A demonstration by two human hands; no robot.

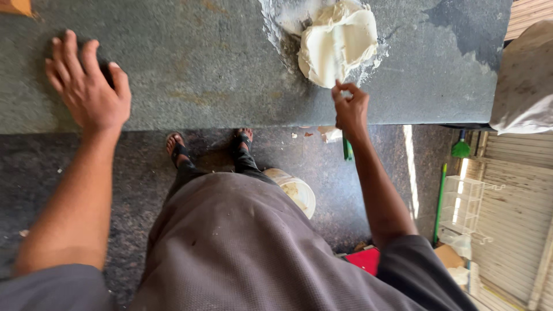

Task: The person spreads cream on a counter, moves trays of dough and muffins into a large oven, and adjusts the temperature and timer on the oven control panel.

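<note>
A big lump of pale dough (340, 40) lies on the grey stone counter (201, 69), with white flour dust around it. My right hand (349, 108) is at the counter's near edge just below the dough, fingers pinched on a thin pale blade (336, 68) that stands into the dough. My left hand (86, 86) rests flat on the bare counter far to the left, fingers spread, holding nothing.
My sandalled feet stand on the dark floor below the counter. A white bucket (299, 193) sits by my right leg. A white sack (524, 86) lies at the counter's right end. A green broom (459, 148), a wire rack (461, 201) and a red object (364, 259) are on the right.
</note>
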